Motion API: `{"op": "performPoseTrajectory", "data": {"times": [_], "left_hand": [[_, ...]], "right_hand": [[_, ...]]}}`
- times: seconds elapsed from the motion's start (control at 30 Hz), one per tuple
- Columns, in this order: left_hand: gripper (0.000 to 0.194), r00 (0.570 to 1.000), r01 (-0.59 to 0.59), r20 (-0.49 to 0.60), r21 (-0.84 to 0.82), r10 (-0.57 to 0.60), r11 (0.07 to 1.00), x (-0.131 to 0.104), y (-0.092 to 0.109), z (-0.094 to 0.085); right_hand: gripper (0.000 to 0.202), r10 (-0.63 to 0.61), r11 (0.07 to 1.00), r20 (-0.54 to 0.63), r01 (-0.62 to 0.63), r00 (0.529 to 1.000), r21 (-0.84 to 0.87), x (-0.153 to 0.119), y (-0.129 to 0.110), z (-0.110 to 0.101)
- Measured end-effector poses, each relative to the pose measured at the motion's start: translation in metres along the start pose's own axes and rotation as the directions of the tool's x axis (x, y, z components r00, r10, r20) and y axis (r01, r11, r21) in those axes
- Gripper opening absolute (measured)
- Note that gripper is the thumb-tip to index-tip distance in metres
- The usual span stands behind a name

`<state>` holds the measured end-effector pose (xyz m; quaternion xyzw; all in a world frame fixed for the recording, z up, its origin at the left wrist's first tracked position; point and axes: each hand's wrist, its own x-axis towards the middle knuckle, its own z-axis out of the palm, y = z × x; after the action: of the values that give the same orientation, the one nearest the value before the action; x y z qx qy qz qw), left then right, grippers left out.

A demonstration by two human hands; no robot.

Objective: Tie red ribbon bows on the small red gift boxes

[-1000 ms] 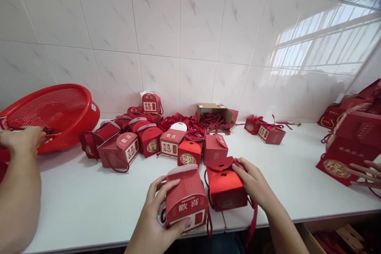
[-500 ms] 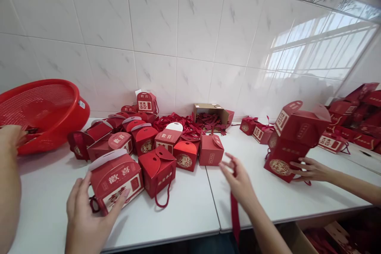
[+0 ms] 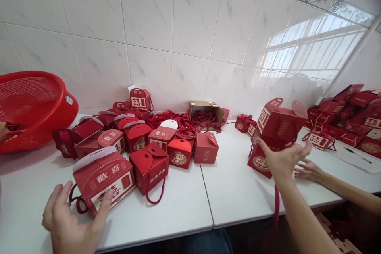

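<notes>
Beside red box (image 3: 104, 174), left hand (image 3: 73, 220); right hand (image 3: 282, 162) outstretched

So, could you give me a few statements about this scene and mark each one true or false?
1. The left hand has its thumb against the front of a red box. True.
2. The right hand is inside the basket. False: the right hand is in front of two boxes, one above the other, well away from the basket.
3. A red ribbon hangs below the right hand. True.
4. The cardboard box by the wall is closed. False: the cardboard box is open, with dark red pieces inside.
5. The wall is solid red. False: the wall has pale tiles with grey marks.
</notes>
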<state>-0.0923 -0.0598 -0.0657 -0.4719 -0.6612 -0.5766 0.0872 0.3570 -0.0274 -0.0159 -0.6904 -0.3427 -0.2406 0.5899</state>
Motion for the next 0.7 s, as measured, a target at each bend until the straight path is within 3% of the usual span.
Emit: {"op": "performPoseTrajectory", "data": {"times": [0.2, 0.47, 0.6, 0.7], "left_hand": [[0.073, 0.999, 0.017, 0.039, 0.026, -0.018, 1.000, -0.002, 0.000, -0.002], [0.071, 0.997, 0.032, 0.066, 0.010, -0.033, 0.999, -0.004, -0.001, -0.005], [0.071, 0.998, 0.026, 0.059, 0.004, -0.027, 1.000, -0.004, -0.002, -0.005], [0.071, 0.998, 0.018, 0.054, -0.001, -0.018, 1.000, -0.004, -0.003, -0.005]], "right_hand": [[0.068, 0.280, 0.959, 0.093, -0.282, 0.955, 0.007, 0.024, -0.010, 0.016], [0.077, 0.226, 0.974, 0.086, -0.225, 0.970, -0.027, 0.026, -0.008, 0.008], [0.074, 0.272, 0.962, 0.089, -0.271, 0.958, -0.023, 0.029, -0.007, 0.007], [0.069, 0.235, 0.972, 0.059, -0.235, 0.970, -0.004, 0.031, -0.008, 0.007]]}}
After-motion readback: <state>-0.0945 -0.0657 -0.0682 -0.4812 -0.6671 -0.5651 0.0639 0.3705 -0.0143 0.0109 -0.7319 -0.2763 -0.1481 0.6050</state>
